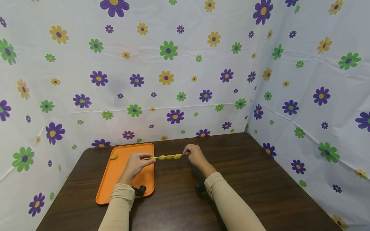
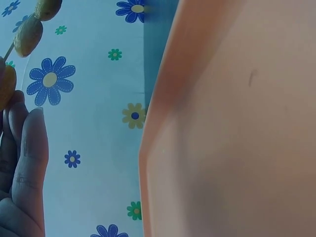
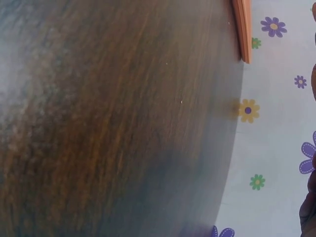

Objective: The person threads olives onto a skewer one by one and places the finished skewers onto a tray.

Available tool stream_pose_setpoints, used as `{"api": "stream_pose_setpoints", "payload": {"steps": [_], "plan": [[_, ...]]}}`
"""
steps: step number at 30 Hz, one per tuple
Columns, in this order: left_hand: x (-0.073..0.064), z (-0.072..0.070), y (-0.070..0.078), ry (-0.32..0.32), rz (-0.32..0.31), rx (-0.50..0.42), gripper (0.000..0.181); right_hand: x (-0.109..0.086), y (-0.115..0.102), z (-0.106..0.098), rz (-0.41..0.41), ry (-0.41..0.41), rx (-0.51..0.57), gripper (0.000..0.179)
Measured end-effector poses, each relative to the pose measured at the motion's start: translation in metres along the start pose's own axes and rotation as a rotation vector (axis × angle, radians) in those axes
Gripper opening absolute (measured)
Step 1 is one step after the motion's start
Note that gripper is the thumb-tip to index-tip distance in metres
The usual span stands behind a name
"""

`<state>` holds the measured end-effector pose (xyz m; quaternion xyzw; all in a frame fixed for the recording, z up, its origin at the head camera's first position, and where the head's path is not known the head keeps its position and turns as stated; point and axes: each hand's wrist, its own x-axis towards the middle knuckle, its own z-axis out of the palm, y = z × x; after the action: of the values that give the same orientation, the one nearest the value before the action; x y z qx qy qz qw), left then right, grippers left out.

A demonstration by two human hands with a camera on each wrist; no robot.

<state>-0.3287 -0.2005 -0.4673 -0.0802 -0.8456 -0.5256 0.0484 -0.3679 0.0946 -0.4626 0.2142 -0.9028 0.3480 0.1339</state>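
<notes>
A thin skewer runs almost level between my two hands, above the table. Several small yellow oval fruits are threaded along it side by side. My left hand pinches the skewer's left end between thumb and fingers, close to the leftmost fruit. At the other end, my right hand pinches the skewer's tip. In the left wrist view some of the threaded fruits show beyond the fingers. Only a sliver of the right hand appears in the right wrist view.
An orange tray lies on the left of the dark wooden table, partly under my left arm. One loose yellow fruit sits near its far left corner. A flower-patterned white sheet hangs behind and at both sides.
</notes>
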Motion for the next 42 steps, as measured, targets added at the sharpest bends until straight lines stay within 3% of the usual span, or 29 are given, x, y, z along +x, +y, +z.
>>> {"api": "stream_pose_setpoints", "payload": {"steps": [17,34,42], "plan": [[0.001,0.0016,0.0034,-0.015,-0.013,0.01,0.026,0.0008,0.0007,0.0007,-0.037,0.023,-0.007,0.028],[-0.0005,0.0029,0.003,-0.01,-0.024,-0.011,0.025,-0.0014,-0.0014,0.0014,-0.017,0.005,0.024,0.025],[-0.0004,-0.0023,0.0002,-0.03,-0.014,-0.022,0.035,-0.0006,-0.0005,0.0024,-0.064,0.045,0.029,0.022]]}}
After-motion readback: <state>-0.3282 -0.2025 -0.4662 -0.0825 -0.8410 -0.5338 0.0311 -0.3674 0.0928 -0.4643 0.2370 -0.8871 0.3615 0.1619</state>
